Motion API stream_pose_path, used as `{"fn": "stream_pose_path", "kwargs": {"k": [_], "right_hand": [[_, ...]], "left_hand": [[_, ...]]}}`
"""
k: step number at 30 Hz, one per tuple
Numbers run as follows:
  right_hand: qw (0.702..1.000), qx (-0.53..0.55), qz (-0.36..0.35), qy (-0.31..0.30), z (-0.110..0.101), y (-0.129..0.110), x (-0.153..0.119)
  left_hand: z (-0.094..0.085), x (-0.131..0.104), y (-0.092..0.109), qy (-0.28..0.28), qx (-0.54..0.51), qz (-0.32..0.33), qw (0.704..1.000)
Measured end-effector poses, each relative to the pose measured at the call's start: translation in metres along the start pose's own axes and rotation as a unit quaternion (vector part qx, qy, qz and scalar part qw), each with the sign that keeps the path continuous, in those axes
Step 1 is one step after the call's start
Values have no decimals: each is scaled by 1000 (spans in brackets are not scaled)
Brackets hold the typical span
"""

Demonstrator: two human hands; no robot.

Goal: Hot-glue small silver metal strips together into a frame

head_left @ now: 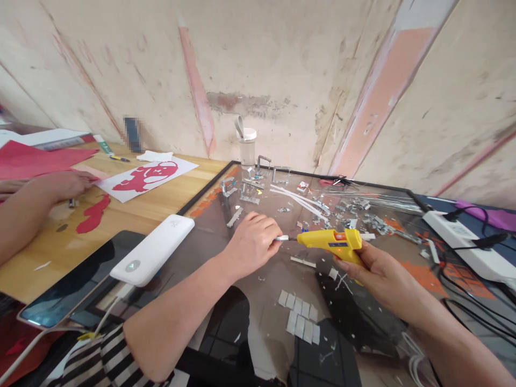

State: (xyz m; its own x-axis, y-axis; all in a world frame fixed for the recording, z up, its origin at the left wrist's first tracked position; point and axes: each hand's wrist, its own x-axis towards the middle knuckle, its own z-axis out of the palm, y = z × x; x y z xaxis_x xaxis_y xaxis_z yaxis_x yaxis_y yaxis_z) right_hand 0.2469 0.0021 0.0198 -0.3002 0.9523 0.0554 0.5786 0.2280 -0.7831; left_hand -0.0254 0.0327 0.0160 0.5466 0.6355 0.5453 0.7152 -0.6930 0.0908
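Observation:
In my right hand is a yellow hot glue gun, its nozzle aimed left. My left hand pinches a small pale strip, and the nozzle tip is right at the strip's free end; whether they touch I cannot tell. Below them, several small grey rectangular pieces lie in rows on the dark glassy tabletop. A thin pale strip rests just under the gun. Beyond my hands are small grey bracket-shaped pieces, long white sticks and grey scraps.
A lidded clear jar stands by the wall. At right lies a white power strip with black cables. A white power bank and a phone lie at left. Another person's hand works beside a red paper cut-out.

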Motion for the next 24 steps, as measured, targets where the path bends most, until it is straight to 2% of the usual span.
{"fn": "stream_pose_path", "kwargs": {"k": [24], "right_hand": [[1000,-17,2,5,-1,-3,-2]], "left_hand": [[2,0,0,12,10,6,1000]]}}
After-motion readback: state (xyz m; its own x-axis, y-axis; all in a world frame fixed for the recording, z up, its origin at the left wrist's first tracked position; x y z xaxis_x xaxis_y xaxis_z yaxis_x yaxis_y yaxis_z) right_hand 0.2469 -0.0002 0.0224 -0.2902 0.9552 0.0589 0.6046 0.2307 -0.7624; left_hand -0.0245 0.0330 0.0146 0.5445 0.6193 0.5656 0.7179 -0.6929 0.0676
